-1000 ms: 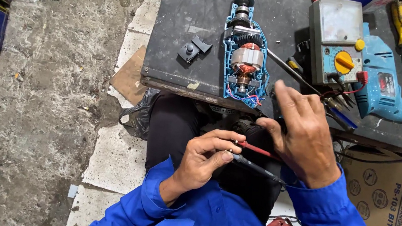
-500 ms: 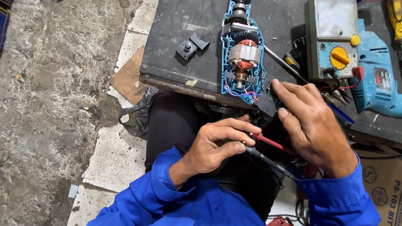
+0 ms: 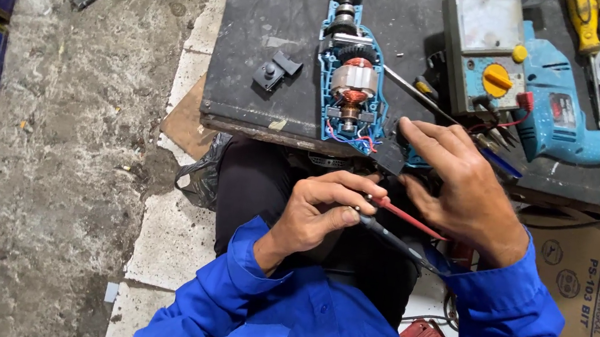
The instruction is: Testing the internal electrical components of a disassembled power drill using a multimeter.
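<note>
The opened drill (image 3: 352,85), its blue half-shell lying face up with the copper-wound motor showing, is resting on the dark workbench (image 3: 270,31) with its handle end hanging at the near edge, just above the person's lap. It is looking fairly heavy and stiff in the body, but the exposed windings and the thin red and blue leads at its lower end are looking fragile, so the plastic shell sides would be the safer place to take hold, not the motor or the wiring. The right hand (image 3: 461,189) is gripping a small black part at that handle end, fingers curled and clamped on it. The left hand (image 3: 321,212) is pinching two meter probes together, the red probe (image 3: 403,215) and the black probe (image 3: 397,238), with the fingertips closed tight round both shafts and the tips pointing toward the black part. Behind the right hand a grey test meter (image 3: 483,54) with a yellow dial is standing on the bench, beside a second, closed blue drill (image 3: 579,127). A small black switch piece (image 3: 277,72) is lying left of the opened drill.
</note>
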